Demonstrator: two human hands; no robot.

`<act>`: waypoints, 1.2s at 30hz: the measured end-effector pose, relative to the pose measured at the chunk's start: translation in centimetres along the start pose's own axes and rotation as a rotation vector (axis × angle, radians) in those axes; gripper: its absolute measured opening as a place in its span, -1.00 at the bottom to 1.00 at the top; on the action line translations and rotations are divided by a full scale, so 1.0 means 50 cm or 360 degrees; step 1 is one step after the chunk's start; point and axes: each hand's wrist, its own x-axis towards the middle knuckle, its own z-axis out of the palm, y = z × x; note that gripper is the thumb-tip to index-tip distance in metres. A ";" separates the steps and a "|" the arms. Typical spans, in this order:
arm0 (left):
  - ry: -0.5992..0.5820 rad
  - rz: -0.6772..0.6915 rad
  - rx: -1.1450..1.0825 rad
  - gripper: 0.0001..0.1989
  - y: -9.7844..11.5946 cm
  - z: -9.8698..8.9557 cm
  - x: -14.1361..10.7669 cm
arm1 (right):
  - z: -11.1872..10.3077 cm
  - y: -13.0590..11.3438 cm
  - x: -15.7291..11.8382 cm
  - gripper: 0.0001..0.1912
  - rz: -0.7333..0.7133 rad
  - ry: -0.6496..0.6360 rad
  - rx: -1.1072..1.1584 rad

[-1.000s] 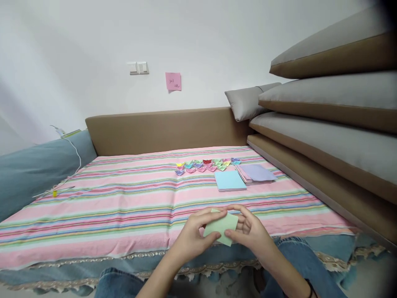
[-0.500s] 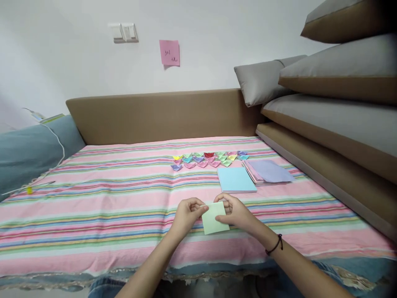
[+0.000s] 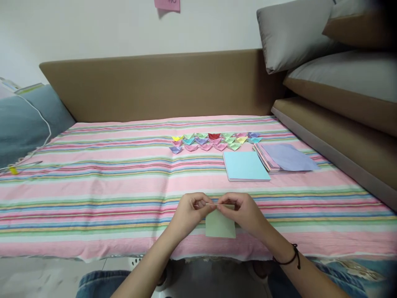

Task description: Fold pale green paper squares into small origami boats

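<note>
A square of pale green paper [image 3: 220, 224] hangs from the fingertips of both hands, low in the middle of the view. My left hand [image 3: 191, 212] pinches its top edge between thumb and fingers. Close beside it, my right hand [image 3: 242, 209] pinches the same edge, thumbs nearly touching. Beyond the hands lies a stack of light blue paper [image 3: 246, 166], and to its right a fanned stack topped by a purple sheet [image 3: 288, 157]. Several small folded paper shapes in many colours, a red one [image 3: 214, 136] among them, stand in rows behind the stacks.
A striped cloth [image 3: 124, 188] covers the surface. Grey and brown cushions [image 3: 344, 78] are piled at the right, and a brown backrest [image 3: 155, 87] runs along the back. A white cable [image 3: 41, 116] crosses a blue cushion [image 3: 18, 124] at the left.
The view has tilted downward. My right hand has moved from the green paper's right side to its top edge, close to my left hand, and the paper now hangs below both.
</note>
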 end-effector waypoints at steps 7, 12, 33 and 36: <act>-0.0016 0.0087 0.0034 -0.75 0.002 0.012 -0.011 | -0.002 -0.003 -0.011 -0.87 0.0002 0.0055 0.0017; 0.0025 0.0161 0.0193 -0.80 0.014 0.006 -0.014 | -0.013 -0.007 -0.010 -0.86 0.0089 0.0038 0.0124; -0.0057 0.0165 0.0356 -0.80 0.030 -0.014 -0.001 | -0.006 -0.007 -0.011 -0.80 0.0044 -0.0093 0.0065; -0.0033 0.0193 0.0365 -0.81 0.031 -0.013 0.003 | -0.011 -0.011 -0.011 -0.80 0.0068 -0.0097 0.0078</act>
